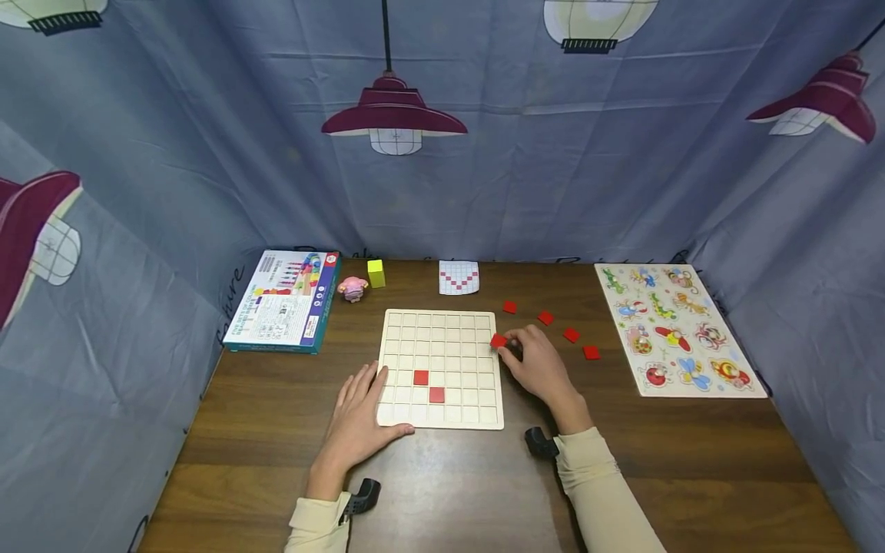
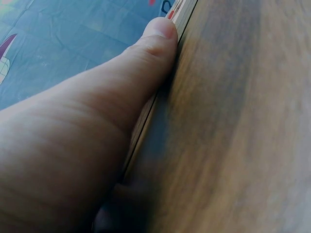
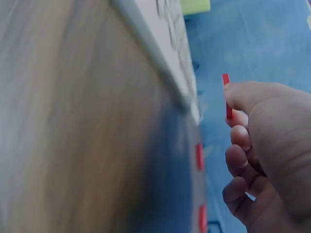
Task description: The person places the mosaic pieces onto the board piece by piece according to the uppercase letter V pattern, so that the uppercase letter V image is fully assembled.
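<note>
A pale grid board [image 1: 404, 342] lies flat on the table, with two red square tiles set in its lower half, one tile [image 1: 421, 377] up and left of the other [image 1: 437, 395]. My left hand [image 1: 356, 422] rests at the board's lower left corner, its fingers fairly straight along the left side and the thumb at the near edge. Between thumb and fingertips my right hand [image 1: 539, 367] pinches a red square tile [image 3: 227, 96], held above the board's right edge. In the left wrist view the thumb [image 2: 150, 46] touches the board's side; the other fingers are hidden.
Several loose red tiles [image 1: 571, 335] lie right of the board. Behind it stands a small card [image 1: 459, 278] with a red zigzag on a grid. A picture board [image 1: 650, 369] is far right. On the left are a box [image 1: 276, 299], a pink figurine [image 1: 353, 289] and a yellow-green block [image 1: 376, 273].
</note>
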`<state>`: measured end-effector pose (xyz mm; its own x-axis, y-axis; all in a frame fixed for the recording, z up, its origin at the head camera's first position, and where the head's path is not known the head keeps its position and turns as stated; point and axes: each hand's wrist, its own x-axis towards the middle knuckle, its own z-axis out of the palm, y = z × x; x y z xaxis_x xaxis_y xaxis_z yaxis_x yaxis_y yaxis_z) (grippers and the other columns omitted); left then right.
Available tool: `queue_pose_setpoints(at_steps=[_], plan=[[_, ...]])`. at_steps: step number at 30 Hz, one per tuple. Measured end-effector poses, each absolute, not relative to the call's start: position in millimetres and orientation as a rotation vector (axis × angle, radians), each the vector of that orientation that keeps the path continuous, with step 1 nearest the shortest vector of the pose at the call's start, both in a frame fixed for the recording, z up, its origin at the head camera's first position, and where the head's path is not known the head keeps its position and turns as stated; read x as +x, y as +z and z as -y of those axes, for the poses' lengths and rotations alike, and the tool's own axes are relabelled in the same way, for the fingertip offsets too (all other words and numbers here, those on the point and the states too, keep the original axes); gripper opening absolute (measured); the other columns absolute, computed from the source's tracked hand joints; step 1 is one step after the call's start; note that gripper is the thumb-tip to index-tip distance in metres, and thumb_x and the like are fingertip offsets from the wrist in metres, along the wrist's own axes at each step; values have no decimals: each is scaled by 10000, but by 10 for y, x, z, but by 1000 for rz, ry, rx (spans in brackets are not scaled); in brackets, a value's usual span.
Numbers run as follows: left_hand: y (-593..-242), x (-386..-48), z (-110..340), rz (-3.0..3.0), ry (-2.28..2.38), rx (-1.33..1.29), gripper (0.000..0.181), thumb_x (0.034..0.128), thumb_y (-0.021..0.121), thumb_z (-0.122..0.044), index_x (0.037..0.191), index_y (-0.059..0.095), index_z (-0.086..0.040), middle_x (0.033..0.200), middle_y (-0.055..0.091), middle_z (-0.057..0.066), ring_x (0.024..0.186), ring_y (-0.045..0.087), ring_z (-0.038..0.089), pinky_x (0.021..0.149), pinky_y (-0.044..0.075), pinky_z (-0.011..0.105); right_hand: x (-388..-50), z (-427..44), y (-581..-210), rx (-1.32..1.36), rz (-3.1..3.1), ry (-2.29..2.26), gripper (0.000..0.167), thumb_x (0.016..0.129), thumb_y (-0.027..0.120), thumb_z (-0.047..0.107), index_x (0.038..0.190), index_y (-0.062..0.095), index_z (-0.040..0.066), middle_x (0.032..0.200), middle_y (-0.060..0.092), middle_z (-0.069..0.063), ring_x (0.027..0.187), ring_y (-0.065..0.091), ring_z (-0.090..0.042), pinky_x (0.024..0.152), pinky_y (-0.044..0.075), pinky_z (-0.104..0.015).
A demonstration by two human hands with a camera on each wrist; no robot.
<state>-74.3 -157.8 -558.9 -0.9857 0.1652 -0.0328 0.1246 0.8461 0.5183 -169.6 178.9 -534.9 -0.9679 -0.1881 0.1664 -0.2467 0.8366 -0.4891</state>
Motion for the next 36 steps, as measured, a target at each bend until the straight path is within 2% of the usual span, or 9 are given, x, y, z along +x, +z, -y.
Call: queue_pose_setpoints(at_steps=[7, 12, 18, 23, 36], plan=[[-5608, -746, 1583, -2957, 813, 234, 1191, 713, 777, -735, 1618, 294, -128, 1690, 251, 131, 1577, 192, 343, 1285, 128, 550, -1670, -1401, -5175, 555, 2844, 778, 258, 930, 738, 203, 1127, 718, 37, 963, 610, -73, 868, 541, -192, 754, 509, -346], [-5595, -748, 1586, -2951, 801, 233, 1179, 722, 768, -738, 1621, 291, -143, 1692, 248, 127, 1582, 178, 335, 1292, 112, 536, -1658, -1020, -5150, 718, 2841, 766, 231, 918, 761, 247, 1073, 721, 80, 952, 609, -34, 899, 573, -182, 781, 540, -342], [-5599, -747, 1587, -2963, 807, 260, 1162, 724, 766, -739, 1614, 312, -148, 1688, 256, 129, 1577, 191, 341, 1285, 124, 543, -1672, -648, -5230, 852, 2928, 654, 251, 968, 690, 324, 1104, 721, 115, 994, 610, -3, 940, 573, -160, 866, 552, -326], [-5625, -740, 1598, -2961, 797, 281, 1161, 723, 757, -750, 1619, 304, -166, 1697, 240, 108, 1586, 170, 321, 1291, 100, 518, -1674, -476, -5285, 903, 2953, 528, 279, 971, 689, 330, 1129, 727, 103, 1028, 635, -18, 963, 600, -178, 902, 568, -337], [-5594, -724, 1598, -2973, 794, 294, 1140, 730, 757, -744, 1615, 317, -177, 1694, 244, 121, 1583, 177, 335, 1289, 102, 531, -1703, -322, -5322, 889, 2964, 404, 265, 973, 672, 312, 1137, 734, 113, 1042, 649, -16, 954, 607, -190, 870, 569, -338]])
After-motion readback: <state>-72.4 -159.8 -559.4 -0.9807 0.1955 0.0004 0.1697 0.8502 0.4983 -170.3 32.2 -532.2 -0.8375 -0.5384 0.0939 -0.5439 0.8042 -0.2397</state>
